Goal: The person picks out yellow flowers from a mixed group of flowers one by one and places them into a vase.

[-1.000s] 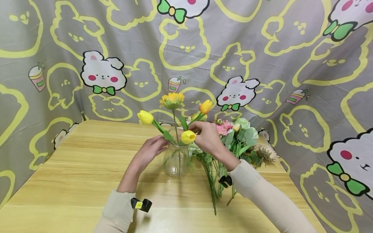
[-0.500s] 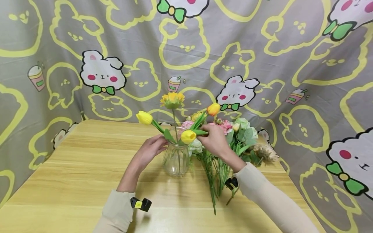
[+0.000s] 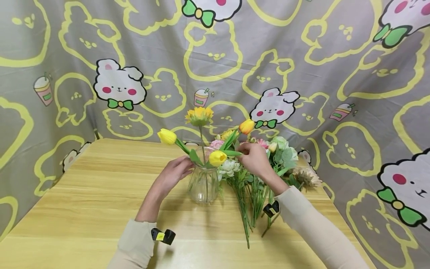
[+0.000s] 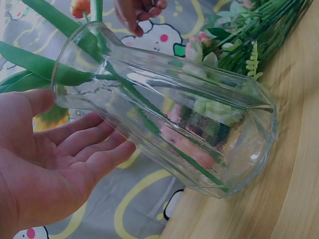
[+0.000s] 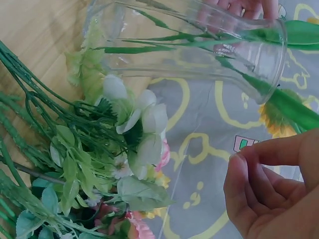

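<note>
A clear glass vase (image 3: 203,188) stands upright on the table, holding a yellow sunflower-like bloom (image 3: 199,116), two yellow tulips (image 3: 217,158) and an orange tulip (image 3: 246,126). My left hand (image 3: 173,172) is at the vase's left side; in the left wrist view its relaxed fingers (image 4: 102,159) lie along the neck, with the thumb near the rim. To the right of the vase, my right hand (image 3: 256,158) is beside a green tulip leaf (image 3: 231,153). Its fingers are loosely bent in the right wrist view, thumb and forefinger tips close together, no stem showing between them.
Right of the vase lies a heap of artificial flowers, with white blooms (image 3: 229,168), pale green blooms (image 3: 279,144) and long green stems (image 3: 242,209). A beige dried-looking flower (image 3: 306,177) is at the far right. A patterned cloth (image 3: 161,48) hangs behind the wooden table (image 3: 90,209).
My right hand has let go of the orange tulip and drawn back to the right. The tulip now leans farther right in the vase. My left hand has stayed at the vase.
</note>
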Motion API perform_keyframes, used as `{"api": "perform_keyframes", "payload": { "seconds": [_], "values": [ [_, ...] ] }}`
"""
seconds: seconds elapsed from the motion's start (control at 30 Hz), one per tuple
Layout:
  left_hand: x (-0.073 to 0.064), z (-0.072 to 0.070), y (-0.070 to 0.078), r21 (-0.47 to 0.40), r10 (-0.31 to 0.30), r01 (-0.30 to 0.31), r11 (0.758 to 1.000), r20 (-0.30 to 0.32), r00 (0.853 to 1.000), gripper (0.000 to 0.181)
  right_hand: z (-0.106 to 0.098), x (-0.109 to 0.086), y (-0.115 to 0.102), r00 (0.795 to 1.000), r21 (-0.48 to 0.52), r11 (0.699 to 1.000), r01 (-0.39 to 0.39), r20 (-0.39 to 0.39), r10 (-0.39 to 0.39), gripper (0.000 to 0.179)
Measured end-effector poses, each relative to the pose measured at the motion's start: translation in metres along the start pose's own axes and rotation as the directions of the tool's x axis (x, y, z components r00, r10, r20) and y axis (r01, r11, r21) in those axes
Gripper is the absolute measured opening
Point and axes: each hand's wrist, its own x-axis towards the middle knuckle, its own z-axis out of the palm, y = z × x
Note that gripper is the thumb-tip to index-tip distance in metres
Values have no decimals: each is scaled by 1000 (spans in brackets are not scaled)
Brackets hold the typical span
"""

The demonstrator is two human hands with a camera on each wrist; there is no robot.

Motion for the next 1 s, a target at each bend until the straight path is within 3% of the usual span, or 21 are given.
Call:
{"api": "perform_keyframes", "payload": {
  "seconds": [0.23,0.43,1.0],
  "values": [
    [0,2,-1,6,-14,14,1000,-10,1000,52,5,8,15,997,38,996,-77,-15,77,18],
    [1,1,-1,7,-11,11,1000,-4,1000,52,12,17,37,992,-10,994,-108,-61,107,21],
    [3,-1,-2,-2,4,-4,1000,-2,1000,50,40,25,86,995,-183,979,-87,-59,77,20]
  ]
}}
